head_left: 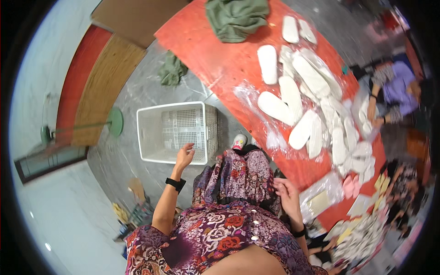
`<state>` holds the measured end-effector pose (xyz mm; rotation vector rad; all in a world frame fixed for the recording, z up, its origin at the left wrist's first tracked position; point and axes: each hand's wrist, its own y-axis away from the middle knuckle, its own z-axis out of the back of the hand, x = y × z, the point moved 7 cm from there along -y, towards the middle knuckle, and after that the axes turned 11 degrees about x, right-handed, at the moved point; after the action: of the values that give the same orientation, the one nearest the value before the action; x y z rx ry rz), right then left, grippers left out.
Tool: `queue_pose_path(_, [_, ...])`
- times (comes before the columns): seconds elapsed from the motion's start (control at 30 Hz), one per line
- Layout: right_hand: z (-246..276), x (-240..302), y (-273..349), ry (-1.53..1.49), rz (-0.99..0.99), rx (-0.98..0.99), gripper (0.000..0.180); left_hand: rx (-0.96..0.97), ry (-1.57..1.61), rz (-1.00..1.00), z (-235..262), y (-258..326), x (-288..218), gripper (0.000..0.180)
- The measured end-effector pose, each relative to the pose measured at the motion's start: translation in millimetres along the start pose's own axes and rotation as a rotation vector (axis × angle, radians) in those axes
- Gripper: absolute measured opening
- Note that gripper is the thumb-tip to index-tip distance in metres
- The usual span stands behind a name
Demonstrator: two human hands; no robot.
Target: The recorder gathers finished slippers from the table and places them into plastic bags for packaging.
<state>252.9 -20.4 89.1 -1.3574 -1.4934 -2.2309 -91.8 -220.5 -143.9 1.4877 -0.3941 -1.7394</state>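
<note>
My left hand [185,156] hangs over the near edge of a white plastic crate [206,133] on the floor, holding nothing, with its fingers loosely apart. Beside the red table [215,64], my right hand [288,195] is half curled with nothing visible in it. Close to it on the table lies a clear plastic bag [327,188] with a flat, pale yellowish item inside. Farther along the table spreads a heap of white slippers [311,78], some in clear wrapping. The crate's visible inside, with its grid of holes, holds nothing.
A green cloth [236,18] lies on the far table end, another green cloth [172,68] on the floor. Pink slippers [351,186] sit near the right table edge. Across the table is a person in purple [401,87]. More white pieces [360,238] pile up at lower right.
</note>
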Motion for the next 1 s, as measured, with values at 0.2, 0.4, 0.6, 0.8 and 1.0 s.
queue_pose_path(0.2, [-10,25,-82,0.242,0.189,0.237,0.020,-0.047,0.067,0.042,-30,70,20,0.038])
queue_pose_path(0.4, [-28,65,-132,0.363,0.196,0.440,0.019,-0.152,0.229,0.147,-61,134,48,0.039])
queue_pose_path(0.6, [-79,58,-167,0.087,-0.060,0.661,0.019,-0.359,0.333,0.202,-56,172,67,0.039])
queue_pose_path(0.8, [-99,89,-171,0.379,-0.084,0.745,0.021,-0.453,0.431,0.290,-76,192,52,0.038])
queue_pose_path(1.0, [-128,133,-194,0.524,-0.079,0.830,0.021,-0.581,0.594,0.319,-80,207,34,0.036])
